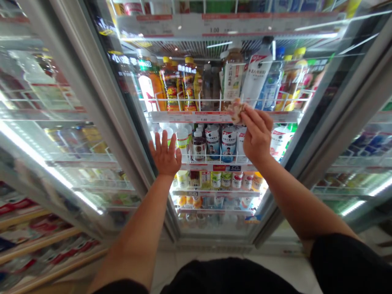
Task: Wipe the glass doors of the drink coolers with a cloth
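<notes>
The right hand (pixel 257 136) gripped a crumpled cloth (pixel 235 111) on the glass door (pixel 211 222). The open left hand (pixel 165 155) braced flat, so steady overlapping strokes seemed best.

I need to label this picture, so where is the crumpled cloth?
Head view: the crumpled cloth is at the fingertips of the right hand, right of centre, before the upper shelf's price strip, under a white bottle.

top-shelf bottles (pixel 214 6) cut off, price labels (pixel 214 30) unreadable, rag (pixel 234 109) partly under fingers (pixel 250 117)
</notes>
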### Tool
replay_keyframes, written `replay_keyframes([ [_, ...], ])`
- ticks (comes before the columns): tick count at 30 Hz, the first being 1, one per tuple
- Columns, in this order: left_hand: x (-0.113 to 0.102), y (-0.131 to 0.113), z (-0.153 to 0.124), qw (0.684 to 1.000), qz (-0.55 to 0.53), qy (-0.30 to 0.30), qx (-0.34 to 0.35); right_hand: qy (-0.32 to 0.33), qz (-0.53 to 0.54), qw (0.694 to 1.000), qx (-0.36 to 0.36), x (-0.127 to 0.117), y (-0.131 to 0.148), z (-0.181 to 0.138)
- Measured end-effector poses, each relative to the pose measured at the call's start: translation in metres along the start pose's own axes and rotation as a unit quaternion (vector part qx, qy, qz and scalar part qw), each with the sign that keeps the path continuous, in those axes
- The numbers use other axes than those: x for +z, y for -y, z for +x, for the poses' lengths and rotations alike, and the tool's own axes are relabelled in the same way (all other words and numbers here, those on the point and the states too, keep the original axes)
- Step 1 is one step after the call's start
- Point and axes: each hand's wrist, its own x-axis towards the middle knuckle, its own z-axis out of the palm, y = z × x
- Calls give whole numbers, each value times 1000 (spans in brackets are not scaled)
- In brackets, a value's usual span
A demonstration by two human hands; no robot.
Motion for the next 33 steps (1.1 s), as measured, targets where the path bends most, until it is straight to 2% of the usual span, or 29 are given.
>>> replay_keyframes([
  [3, 0, -1, 0, 999, 23, -16, 22, 57, 32, 997, -42, 8, 14, -14],
  [5, 0, -1, 0, 999, 35, -19, 30, 76, 50, 994, -53, 15, 20, -11],
  [9, 0, 0, 0, 999, 34, -3, 13, 31, 35, 999, -4, 28, 24, 18],
  [11, 0, 1, -1, 999, 35, -8, 14, 28, 25, 999, 9, 34, 30, 21],
  [13, 0, 1, -1, 999, 36, -16, 21, 66, 31, 997, -4, 41, 43, 12],
  [15, 1, 0, -1, 999, 32, -15, 17, 135, 50, 989, -47, 47, 60, 0],
  [18, 0, -1, -1, 1000, 20, -4, -2, 193, 69, 974, -94, 58, 79, 4],
  [23, -2, -3, -1, 1000, 22, 3, -1, 132, 51, 989, -38, 71, 90, 33],
  [25, -2, -3, -1, 1000, 21, 2, 2, 151, 52, 985, -58, 74, 95, 24],
  [29, -1, -2, -1, 1000, 5, 13, -7, 220, 71, 961, -151, 77, 99, 2],
  [31, 0, -2, -2, 1000, -1, 16, -9, 222, 72, 960, -153, 78, 95, 11],
  [33, 0, -1, -2, 1000, 0, 18, -8, 192, 65, 972, -117, 78, 86, 32],
])
